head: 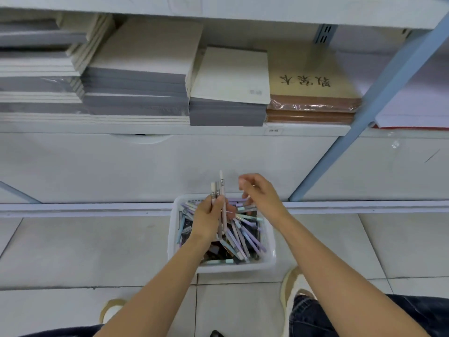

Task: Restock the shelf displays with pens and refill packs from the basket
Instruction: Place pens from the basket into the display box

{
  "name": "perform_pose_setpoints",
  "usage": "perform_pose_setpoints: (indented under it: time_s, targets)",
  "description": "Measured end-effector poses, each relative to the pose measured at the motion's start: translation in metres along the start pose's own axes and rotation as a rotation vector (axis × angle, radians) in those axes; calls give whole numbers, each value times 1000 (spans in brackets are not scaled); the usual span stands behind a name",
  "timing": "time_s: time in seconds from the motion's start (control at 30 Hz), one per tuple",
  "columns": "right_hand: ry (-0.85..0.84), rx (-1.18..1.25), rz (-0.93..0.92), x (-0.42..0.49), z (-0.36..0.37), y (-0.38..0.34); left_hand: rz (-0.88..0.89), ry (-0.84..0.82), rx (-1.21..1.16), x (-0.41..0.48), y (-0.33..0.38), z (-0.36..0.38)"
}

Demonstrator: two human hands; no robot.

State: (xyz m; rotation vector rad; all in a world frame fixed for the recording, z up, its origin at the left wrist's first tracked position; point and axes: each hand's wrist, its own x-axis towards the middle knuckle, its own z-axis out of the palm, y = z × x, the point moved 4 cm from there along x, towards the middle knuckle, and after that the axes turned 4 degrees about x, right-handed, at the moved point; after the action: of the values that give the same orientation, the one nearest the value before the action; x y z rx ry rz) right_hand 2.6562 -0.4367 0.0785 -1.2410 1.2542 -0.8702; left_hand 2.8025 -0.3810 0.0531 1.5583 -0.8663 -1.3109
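A white plastic basket [269,260] stands on the tiled floor against the shelf base, full of pastel pens [245,237] and dark refill packs [217,250]. My left hand [206,220] hovers over the basket's left half and grips a small bunch of pale pens [221,188], tips pointing up. My right hand [261,193] hangs above the basket's far right corner, fingers loosely curled, with nothing in it. A ring shows on one finger.
The lowest shelf [170,128] above holds stacks of grey and cream notebooks [136,93] and wrapped brown copybooks [313,103]. A blue upright post [359,110] slants at the right. My two feet [291,285] stand on the floor just behind the basket.
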Motion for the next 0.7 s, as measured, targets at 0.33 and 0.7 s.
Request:
perform_pose_setpoints:
  time_s: [0.33, 0.7]
  targets:
    - [-243, -11, -399, 8, -10, -212, 504, -204, 94, -27, 181, -14]
    - [86, 103, -832, -9, -81, -433, 919, -84, 107, -51, 392, -40]
